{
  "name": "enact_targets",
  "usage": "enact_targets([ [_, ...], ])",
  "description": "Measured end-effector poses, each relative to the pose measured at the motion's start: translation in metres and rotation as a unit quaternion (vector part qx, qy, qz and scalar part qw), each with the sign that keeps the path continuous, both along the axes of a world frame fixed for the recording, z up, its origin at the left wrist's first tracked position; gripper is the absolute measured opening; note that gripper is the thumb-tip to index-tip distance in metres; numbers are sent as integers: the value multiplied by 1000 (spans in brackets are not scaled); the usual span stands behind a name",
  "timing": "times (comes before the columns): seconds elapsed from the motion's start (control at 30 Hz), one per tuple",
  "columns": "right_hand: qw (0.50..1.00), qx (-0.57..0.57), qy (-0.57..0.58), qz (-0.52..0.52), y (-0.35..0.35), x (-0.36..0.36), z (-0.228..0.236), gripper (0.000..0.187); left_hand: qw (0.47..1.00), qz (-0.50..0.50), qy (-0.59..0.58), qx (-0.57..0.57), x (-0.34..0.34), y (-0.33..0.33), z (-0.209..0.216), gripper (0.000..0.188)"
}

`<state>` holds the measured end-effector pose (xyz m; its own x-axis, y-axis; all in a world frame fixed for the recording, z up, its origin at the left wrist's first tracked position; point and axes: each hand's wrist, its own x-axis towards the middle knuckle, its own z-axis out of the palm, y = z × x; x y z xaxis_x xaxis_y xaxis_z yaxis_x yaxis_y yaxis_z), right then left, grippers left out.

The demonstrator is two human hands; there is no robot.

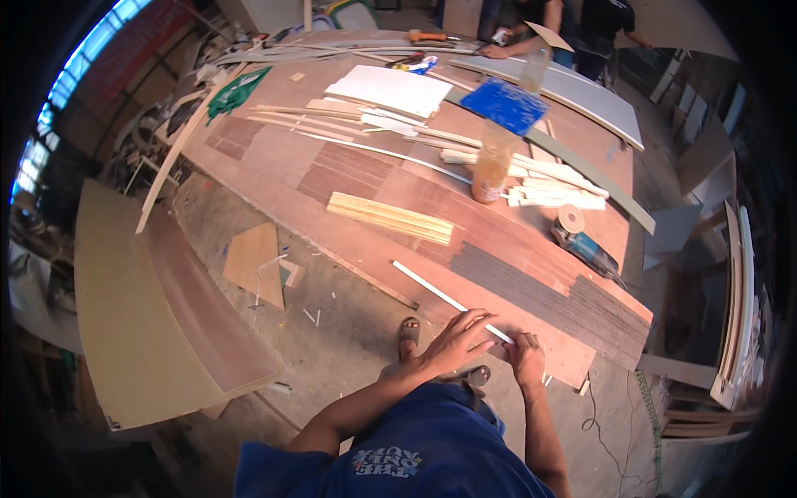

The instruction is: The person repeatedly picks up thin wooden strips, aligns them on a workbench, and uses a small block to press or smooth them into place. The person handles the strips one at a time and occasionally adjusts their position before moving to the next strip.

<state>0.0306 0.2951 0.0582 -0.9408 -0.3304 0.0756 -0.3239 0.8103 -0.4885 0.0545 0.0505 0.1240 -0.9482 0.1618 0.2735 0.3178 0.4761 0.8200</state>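
A long, thin white strip (428,284) lies slantwise near the front edge of the large wooden worktable (340,178). My left hand (455,343) rests across the strip with its fingers stretched out and the thumb apart. At the strip's near right end, my right hand (526,358) is closed, pinching it between thumb and fingers. The fingertips of the right hand are partly hidden. Beyond the strip lies a bundle of pale yellow wood sticks (390,217), and dark brown veneer pieces (531,290) cover the tabletop to the right.
On the table stand a bottle (491,166) under a blue board (505,105), a teal power tool (591,253), a tape roll (570,218) and a white panel (388,90). A large board (124,307) leans at left. A cable (594,415) trails on the floor. Co-workers (548,21) are across the table.
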Motion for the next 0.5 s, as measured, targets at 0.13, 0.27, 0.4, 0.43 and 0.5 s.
enact_targets([
  [0.13,999,7,-45,16,-24,-16,9,49,968,-23,29,248,-16,-51,99,13],
  [0.27,997,74,-23,27,-30,-16,28,62,904,-136,158,374,-6,-116,198,7],
  [0.4,997,54,-29,-50,-52,-25,47,47,775,-249,240,530,-1,-145,270,19],
  [0.43,997,50,-26,-54,-63,-32,52,44,737,-250,244,579,1,-149,284,24],
  [0.5,997,44,-34,-62,-90,-45,61,37,664,-216,273,661,-1,-143,310,35],
])
